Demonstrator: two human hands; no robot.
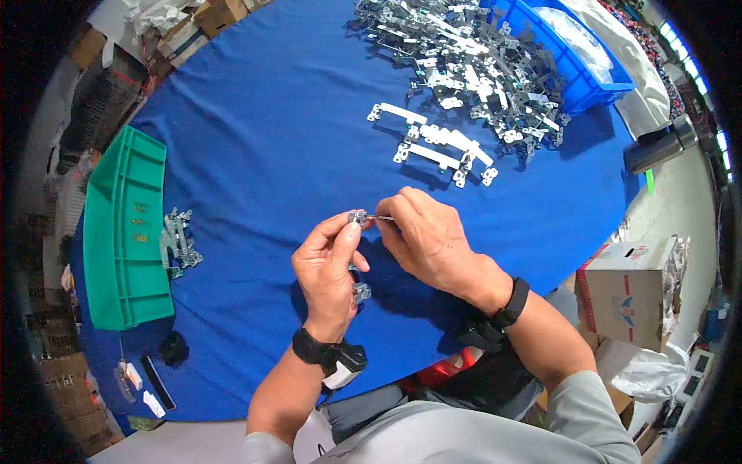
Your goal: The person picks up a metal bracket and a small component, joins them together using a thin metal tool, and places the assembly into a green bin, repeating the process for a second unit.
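A small metal bracket (pixel 357 218) is pinched between the thumb and fingers of my left hand (pixel 328 263); another metal end (pixel 362 292) shows below, beside the palm. My right hand (pixel 425 236) is closed on a thin metal rod (pixel 379 217), whose tip meets the bracket. Most of the rod is hidden inside my fingers. Beyond my hands, several white and silver metal brackets (pixel 437 157) lie loosely on the blue cloth (pixel 255 131).
A large heap of metal brackets (pixel 471 69) lies at the back right, beside a blue crate (pixel 591 89). On the left stands a green tray (pixel 127 232) next to several brackets (pixel 179 243). A cardboard box (pixel 626 298) is at the right, below a metal flask (pixel 661 145).
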